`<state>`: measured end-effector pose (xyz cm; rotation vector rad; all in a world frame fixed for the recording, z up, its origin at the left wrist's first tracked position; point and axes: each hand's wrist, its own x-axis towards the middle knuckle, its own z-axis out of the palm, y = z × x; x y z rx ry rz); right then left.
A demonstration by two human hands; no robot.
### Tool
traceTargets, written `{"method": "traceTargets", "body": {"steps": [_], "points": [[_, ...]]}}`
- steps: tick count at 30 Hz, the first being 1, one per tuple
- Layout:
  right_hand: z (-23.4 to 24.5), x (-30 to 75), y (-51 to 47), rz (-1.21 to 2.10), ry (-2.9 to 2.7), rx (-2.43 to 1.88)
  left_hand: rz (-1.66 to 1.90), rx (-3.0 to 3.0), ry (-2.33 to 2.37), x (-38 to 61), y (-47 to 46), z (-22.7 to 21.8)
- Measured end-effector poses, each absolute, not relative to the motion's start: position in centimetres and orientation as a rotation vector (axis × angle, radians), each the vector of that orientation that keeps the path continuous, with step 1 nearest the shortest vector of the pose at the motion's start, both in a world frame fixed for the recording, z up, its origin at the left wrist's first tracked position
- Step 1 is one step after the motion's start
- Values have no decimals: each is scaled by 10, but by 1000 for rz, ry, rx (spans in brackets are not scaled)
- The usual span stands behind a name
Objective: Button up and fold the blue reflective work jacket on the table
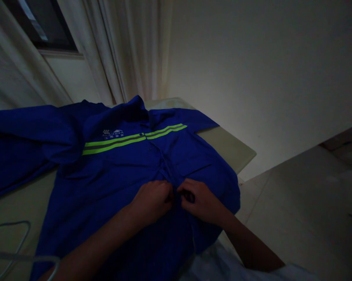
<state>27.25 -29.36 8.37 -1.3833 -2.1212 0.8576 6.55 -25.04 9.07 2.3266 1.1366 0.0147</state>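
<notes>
A blue work jacket with a yellow-green and grey reflective band across its chest lies spread out, front side up. White printing shows above the band. Both hands meet at the front opening, below the band. My left hand is closed, its fingers pinching the jacket's front edge. Close beside it on the right, my right hand curls thumb to fingers on the other side of the same opening. Near the collar a dark button is visible. The dim light and the fingers hide what lies between the fingertips.
Beneath the jacket is a pale table with a corner at the right. A white cable loops at the lower left. Light curtains and a window stand behind, beside a plain wall. Tiled floor lies to the right.
</notes>
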Motion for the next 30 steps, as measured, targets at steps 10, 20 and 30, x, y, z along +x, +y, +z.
{"method": "traceTargets", "body": {"steps": [10,20,30], "points": [[86,272,-293,912,-1995,-1346,102,2269,1235,65,-254,98],[89,274,-294,902,-1943,-1343,202,2252,1202,64,-253,97],[87,272,-298,923,-1894,-1320,188,2327,1218,70,-261,95]]}}
